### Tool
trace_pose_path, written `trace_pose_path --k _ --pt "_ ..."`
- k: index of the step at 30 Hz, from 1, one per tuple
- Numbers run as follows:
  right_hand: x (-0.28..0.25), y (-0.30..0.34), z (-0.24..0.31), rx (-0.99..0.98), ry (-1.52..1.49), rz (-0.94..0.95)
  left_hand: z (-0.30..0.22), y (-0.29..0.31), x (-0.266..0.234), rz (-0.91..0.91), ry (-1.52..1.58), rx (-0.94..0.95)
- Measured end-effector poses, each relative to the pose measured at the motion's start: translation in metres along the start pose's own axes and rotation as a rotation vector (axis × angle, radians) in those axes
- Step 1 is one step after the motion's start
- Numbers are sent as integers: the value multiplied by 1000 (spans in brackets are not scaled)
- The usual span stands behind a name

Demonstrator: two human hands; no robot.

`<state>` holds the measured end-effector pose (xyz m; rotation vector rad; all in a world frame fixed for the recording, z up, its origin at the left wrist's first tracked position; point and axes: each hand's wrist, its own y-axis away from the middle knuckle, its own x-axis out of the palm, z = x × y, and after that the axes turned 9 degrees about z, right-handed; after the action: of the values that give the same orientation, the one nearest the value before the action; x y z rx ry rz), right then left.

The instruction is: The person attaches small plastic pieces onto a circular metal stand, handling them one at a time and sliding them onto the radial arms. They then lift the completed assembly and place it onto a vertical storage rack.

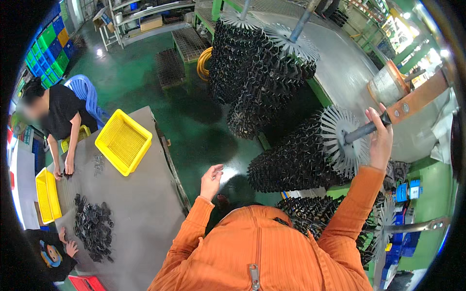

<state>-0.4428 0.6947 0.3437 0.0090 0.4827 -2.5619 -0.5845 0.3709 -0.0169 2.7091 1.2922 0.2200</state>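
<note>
My right hand [381, 145] is raised and closed around the metal rod [360, 132] at the top of a hanging rack. Below that rod spreads a slotted round metal disc [340, 140], and dense tiers of small black parts [291, 157] hang under it. The rod's upper end meets a brown flat bar [418, 99] with bolts. My left hand [211, 182] hovers over the green floor between the table and the rack, its fingers loosely bent with nothing visible in them.
Two more loaded racks [262, 72] hang beyond, and another disc [385, 228] hangs low right. On the left, a grey table [141, 213] carries black parts [93, 228] and a yellow basket [124, 141]. Two people [65, 114] work along it. A bucket [387, 85] stands upper right.
</note>
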Motion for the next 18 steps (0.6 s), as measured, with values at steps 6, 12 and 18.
trace_pose_path --k 6,12,18 --pt "-9 -17 -16 -1 -73 -70 9 4 1 4 -24 -27" --pt "4 -12 -16 -83 26 -180 34 6 -15 -66 109 -87" --pt "4 -8 -9 -46 -96 -249 -8 -26 -1 -30 36 -151"
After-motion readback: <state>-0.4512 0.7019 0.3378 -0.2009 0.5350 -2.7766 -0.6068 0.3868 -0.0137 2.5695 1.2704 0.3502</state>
